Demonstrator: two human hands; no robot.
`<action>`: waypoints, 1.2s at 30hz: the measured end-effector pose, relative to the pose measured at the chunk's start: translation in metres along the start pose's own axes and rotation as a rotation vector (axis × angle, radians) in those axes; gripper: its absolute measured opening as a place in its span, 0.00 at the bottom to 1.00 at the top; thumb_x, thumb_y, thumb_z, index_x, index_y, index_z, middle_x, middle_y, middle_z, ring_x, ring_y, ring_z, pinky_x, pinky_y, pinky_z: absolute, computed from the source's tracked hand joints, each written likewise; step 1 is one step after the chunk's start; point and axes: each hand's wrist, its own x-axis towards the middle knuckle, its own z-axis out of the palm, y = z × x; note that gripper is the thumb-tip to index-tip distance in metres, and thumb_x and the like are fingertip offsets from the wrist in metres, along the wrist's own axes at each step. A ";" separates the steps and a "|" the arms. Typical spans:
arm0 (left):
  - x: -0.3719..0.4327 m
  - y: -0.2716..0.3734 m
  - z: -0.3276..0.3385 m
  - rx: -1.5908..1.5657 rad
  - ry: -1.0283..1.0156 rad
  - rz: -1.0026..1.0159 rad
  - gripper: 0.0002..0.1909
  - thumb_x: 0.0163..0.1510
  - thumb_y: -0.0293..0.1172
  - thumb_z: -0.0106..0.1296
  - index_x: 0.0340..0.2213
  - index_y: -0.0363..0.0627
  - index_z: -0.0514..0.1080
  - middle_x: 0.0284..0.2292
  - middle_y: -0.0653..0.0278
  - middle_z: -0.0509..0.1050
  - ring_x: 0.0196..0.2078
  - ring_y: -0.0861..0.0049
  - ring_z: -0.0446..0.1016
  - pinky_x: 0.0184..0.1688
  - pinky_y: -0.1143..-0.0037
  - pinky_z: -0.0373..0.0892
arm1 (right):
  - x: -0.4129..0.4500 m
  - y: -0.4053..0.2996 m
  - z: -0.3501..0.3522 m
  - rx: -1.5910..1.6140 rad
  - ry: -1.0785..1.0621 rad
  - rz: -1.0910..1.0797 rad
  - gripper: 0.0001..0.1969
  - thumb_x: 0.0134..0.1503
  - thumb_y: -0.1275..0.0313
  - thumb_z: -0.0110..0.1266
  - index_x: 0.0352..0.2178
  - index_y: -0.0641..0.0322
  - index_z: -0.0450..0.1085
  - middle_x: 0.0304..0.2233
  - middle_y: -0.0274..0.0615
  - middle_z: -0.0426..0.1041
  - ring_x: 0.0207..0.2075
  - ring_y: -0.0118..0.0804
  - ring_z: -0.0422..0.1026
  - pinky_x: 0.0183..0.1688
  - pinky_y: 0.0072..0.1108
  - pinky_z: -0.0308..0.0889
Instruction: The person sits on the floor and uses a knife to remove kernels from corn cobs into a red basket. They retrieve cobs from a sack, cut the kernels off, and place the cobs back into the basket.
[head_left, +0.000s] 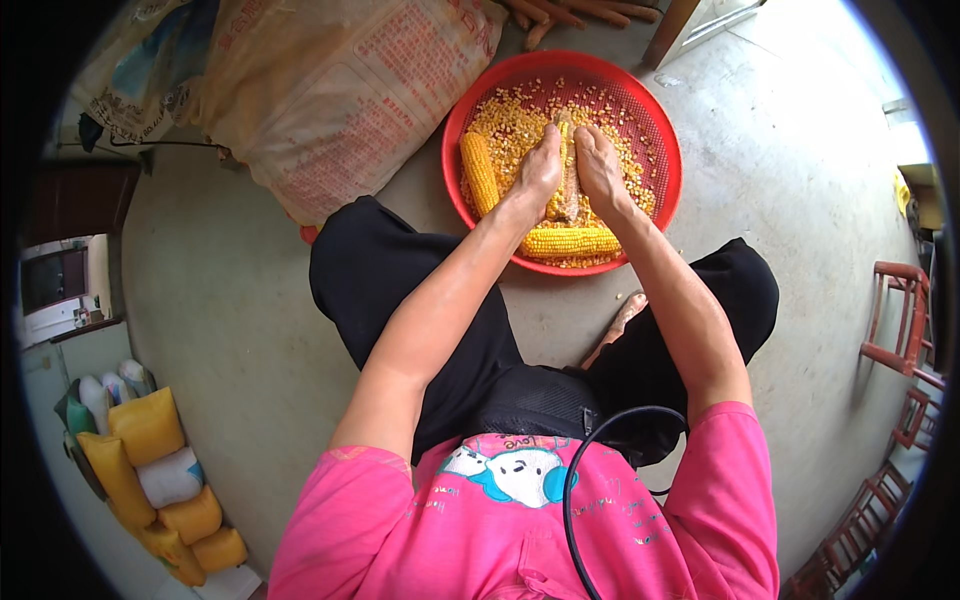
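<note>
A round red plastic sieve basket (671, 176) stands on the floor before me, with loose yellow corn kernels (510, 112) spread over its mesh. Above them, my left hand (541, 171) and my right hand (598, 166) close in from either side on a partly stripped corn cob (568, 184). Kernels cover its left side, while the right side looks bare; whether a second cob is pressed against it, I cannot tell. One full ear of corn (480, 172) leans along the basket's left wall. Another full ear (571, 242) lies crosswise at the near rim.
A large printed woven sack (330, 97) lies against the basket's left side. Brown stick-like pieces (577, 13) rest beyond it. My bare foot (628, 311) is below the near rim. Red wooden chairs (896, 319) line the right; stuffed yellow sacks (146, 427) are piled at left.
</note>
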 end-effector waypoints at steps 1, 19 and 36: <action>0.000 0.001 -0.001 -0.001 0.007 -0.020 0.36 0.62 0.53 0.26 0.58 0.31 0.47 0.59 0.44 0.52 0.62 0.66 0.51 0.62 0.73 0.51 | 0.000 0.000 0.000 0.004 -0.012 0.008 0.18 0.58 0.63 0.37 0.34 0.71 0.66 0.27 0.51 0.68 0.30 0.38 0.65 0.35 0.30 0.62; 0.019 -0.010 -0.021 -0.105 -0.010 -0.005 0.37 0.61 0.56 0.23 0.59 0.36 0.48 0.58 0.45 0.52 0.61 0.62 0.52 0.61 0.68 0.53 | 0.019 0.005 -0.011 -0.312 0.023 -0.186 0.24 0.57 0.55 0.43 0.48 0.61 0.63 0.38 0.57 0.70 0.41 0.50 0.70 0.46 0.33 0.64; 0.017 -0.005 -0.017 -0.067 -0.129 0.088 0.38 0.61 0.56 0.25 0.58 0.32 0.49 0.58 0.46 0.54 0.61 0.65 0.53 0.61 0.72 0.51 | -0.008 -0.027 -0.024 -0.124 -0.177 -0.321 0.09 0.52 0.71 0.55 0.32 0.68 0.69 0.28 0.45 0.72 0.31 0.35 0.71 0.34 0.25 0.67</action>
